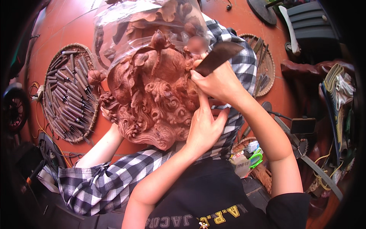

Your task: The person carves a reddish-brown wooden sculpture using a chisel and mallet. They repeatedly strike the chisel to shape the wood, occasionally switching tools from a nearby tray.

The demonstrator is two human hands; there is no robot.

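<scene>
A large reddish-brown wood carving (160, 95), covered in curls, leaves and buds, rests on my lap. Clear plastic sheeting (110, 36) drapes over its far part. My right hand (219, 84) is closed around a dark brown tool (219, 57) at the carving's right side; it looks like a carving tool's handle, and its working end is hidden. Just below it, my left hand (204, 128) lies against the carving's near right edge. Its index finger stretches up toward my right fist and its thumb points away to the right; the other fingers are partly hidden.
Left, a round woven tray (91, 126) holds many handled carving tools (68, 95). Another woven tray (268, 72) with tools stands right, beyond my plaid-covered leg (244, 65). A phone on a stand (303, 126) is farther right. A bright green object (256, 158) lies among clutter near my right elbow.
</scene>
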